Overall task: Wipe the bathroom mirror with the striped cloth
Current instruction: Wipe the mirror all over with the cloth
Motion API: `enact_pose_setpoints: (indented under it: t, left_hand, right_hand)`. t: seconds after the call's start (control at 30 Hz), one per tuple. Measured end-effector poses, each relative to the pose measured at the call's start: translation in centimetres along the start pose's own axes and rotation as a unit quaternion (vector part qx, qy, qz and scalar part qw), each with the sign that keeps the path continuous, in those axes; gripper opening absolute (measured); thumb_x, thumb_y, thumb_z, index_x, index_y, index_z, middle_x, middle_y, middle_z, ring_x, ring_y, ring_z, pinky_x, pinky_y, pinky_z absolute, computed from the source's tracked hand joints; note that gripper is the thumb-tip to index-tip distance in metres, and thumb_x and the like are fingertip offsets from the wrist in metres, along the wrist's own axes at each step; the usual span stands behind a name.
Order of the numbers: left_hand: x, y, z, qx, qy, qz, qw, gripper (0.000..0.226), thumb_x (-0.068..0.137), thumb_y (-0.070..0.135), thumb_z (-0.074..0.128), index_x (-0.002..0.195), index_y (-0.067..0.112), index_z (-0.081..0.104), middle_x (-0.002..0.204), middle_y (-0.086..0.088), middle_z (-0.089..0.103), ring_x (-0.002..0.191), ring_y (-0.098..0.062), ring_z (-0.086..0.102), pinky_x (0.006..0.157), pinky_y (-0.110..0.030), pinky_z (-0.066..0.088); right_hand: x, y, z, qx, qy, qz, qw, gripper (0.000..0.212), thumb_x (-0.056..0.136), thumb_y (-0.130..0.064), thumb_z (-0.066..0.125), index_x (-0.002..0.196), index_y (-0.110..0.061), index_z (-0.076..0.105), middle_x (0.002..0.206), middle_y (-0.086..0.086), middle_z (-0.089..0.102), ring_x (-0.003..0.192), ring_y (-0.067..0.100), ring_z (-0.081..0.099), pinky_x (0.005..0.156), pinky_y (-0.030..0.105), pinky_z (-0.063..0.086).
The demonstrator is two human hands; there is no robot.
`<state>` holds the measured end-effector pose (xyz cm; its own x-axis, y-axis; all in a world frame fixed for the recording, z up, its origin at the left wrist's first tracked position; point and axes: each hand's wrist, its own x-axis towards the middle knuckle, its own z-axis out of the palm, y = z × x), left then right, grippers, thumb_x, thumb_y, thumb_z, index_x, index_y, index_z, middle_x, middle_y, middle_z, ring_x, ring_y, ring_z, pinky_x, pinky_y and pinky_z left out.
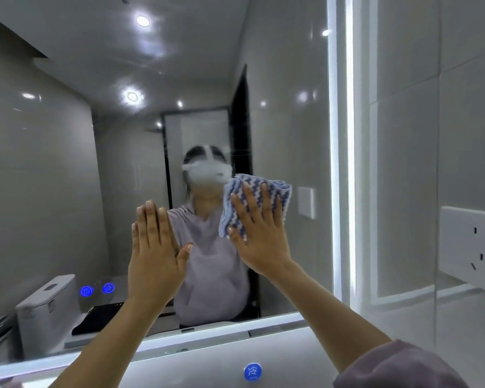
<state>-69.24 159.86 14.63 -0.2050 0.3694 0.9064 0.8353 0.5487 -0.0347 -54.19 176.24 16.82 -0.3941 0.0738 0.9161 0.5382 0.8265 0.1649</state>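
While our left hand [156, 247] lies flat and outstretched on the mirror [67, 163], our right hand [259, 239], splayed flat, presses the striped cloth [283, 194] against it, toward the mirror's right edge.

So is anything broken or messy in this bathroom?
Nothing looks broken or spilled. The mirror shows hazy streaks near the top, around the reflected ceiling lights. Oddly, the bare left hand lies flat against the glass while the right hand presses the striped cloth on it, so it may leave fingerprints.
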Motion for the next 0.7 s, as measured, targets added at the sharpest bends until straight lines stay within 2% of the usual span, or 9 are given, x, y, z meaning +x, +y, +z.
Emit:
enact_pose_setpoints:
  t: [0.17, 0.43, 0.6, 0.7]
  left_hand:
    - [0.0, 0.0, 0.0, 0.01, -0.006, -0.004, 1.0, 0.084, 0.096, 0.06, 0.007, 0.15, -0.004, 0.003, 0.159, -0.025, -0.001, 0.148, -0.037, 0.0, 0.121, -0.039, -0.007]
    - [-0.1, -0.2, 0.3, 0.027, 0.002, -0.005, 1.0, 0.083, 0.097, 0.058, 0.008, 0.149, -0.006, 0.011, 0.159, -0.024, 0.002, 0.148, -0.036, 0.002, 0.121, -0.04, -0.002]
    - [0.0, -0.3, 0.1, 0.034, -0.002, -0.005, 0.999, 0.083, 0.096, 0.059, 0.011, 0.15, -0.005, 0.011, 0.159, -0.023, 0.003, 0.148, -0.035, 0.002, 0.121, -0.04, 0.0]
    - [-0.1, -0.3, 0.1, 0.034, -0.001, -0.001, 0.999, 0.084, 0.096, 0.06, 0.011, 0.15, -0.005, 0.011, 0.159, -0.023, 0.003, 0.148, -0.035, 0.003, 0.121, -0.04, -0.001]
  right_hand:
    - [-0.3, -2.4, 0.0, 0.009, -0.007, -0.025, 1.0, 0.063, 0.098, -0.049, 0.031, 0.153, -0.021, 0.017, 0.161, 0.003, 0.008, 0.148, 0.03, -0.003, 0.119, 0.048, -0.006]
    - [-0.4, -2.1, 0.3, -0.003, 0.002, -0.033, 0.999, 0.064, 0.097, -0.05, 0.034, 0.153, -0.021, 0.019, 0.161, 0.002, 0.009, 0.149, 0.028, -0.002, 0.119, 0.046, -0.008]
    - [-0.6, -1.0, 0.5, -0.008, -0.001, -0.062, 0.998, 0.063, 0.098, -0.051, 0.029, 0.153, -0.026, 0.014, 0.161, 0.0, 0.006, 0.148, 0.028, 0.002, 0.12, 0.048, 0.001]
    - [-0.9, 0.4, 0.5, -0.027, -0.013, -0.079, 0.996, 0.062, 0.098, -0.05, 0.03, 0.153, -0.026, 0.015, 0.161, 0.002, 0.01, 0.148, 0.028, 0.004, 0.119, 0.049, 0.006]
